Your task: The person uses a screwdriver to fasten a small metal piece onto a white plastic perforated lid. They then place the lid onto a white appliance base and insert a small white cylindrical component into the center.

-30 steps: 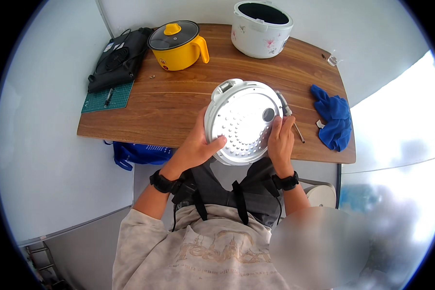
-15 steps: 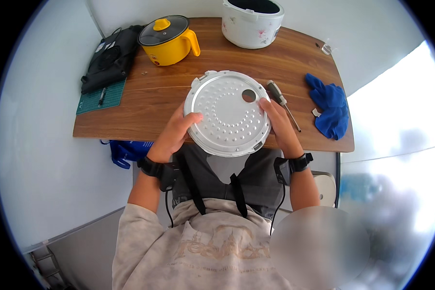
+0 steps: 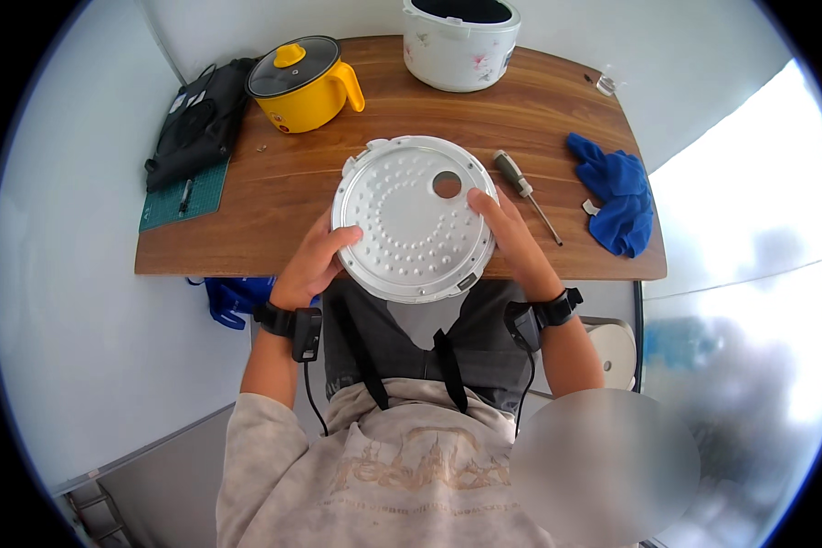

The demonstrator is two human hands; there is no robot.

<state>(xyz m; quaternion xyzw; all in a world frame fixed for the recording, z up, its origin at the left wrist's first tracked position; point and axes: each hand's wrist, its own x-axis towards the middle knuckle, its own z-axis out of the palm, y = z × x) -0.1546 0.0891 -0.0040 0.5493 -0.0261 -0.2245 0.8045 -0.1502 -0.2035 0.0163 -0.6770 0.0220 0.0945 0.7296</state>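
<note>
Between my hands is a round rice cooker lid (image 3: 409, 219), its dimpled silvery metal face turned up toward me, with a round hole near the upper right. My left hand (image 3: 312, 260) grips its left rim, thumb on the metal and fingers underneath. On the opposite rim my right hand (image 3: 513, 239) holds it the same way, thumb just below the hole. The lid is held over the table's front edge. To the right of it lies a screwdriver (image 3: 527, 194) with a grey handle. A white flowered rice cooker body (image 3: 459, 50) stands open at the back.
At the back left of the wooden table (image 3: 265, 219) stands a yellow pot (image 3: 306, 105) with a glass lid. A black device (image 3: 196, 128) rests partly on a green cutting mat (image 3: 212, 187) with a pen (image 3: 186, 196). A blue cloth (image 3: 623, 201) lies at right.
The lid, still in both hands, has shifted slightly left and turned a little. The table scene has also shifted slightly left in view.
</note>
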